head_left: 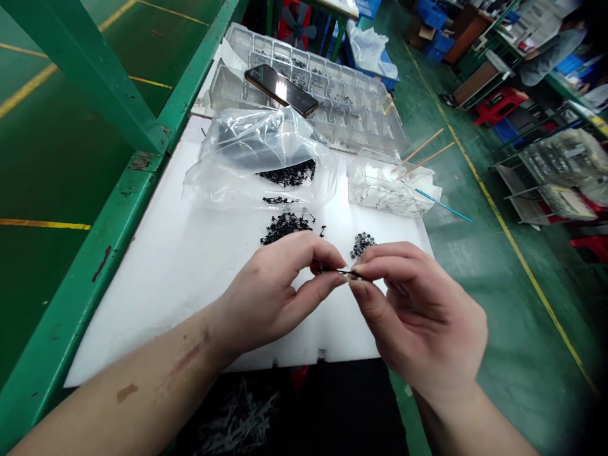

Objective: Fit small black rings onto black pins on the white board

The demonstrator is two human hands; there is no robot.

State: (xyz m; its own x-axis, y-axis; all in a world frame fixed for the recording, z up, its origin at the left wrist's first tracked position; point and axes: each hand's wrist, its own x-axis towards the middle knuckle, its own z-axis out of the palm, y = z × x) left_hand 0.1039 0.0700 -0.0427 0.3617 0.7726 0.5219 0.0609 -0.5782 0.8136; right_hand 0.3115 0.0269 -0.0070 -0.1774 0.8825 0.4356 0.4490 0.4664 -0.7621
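there was one left hand, one right hand, one white foam board, one black smartphone, one clear plastic bag and one compartmented clear tray. one clear box held two wooden sticks and one blue stick. two loose heaps of black parts and one heap of grey rings lay on the board.

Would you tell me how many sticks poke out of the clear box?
3: the upper wooden stick, the lower wooden stick and a blue stick, all jutting rightward from the clear plastic box. More could be hidden among the white material inside.
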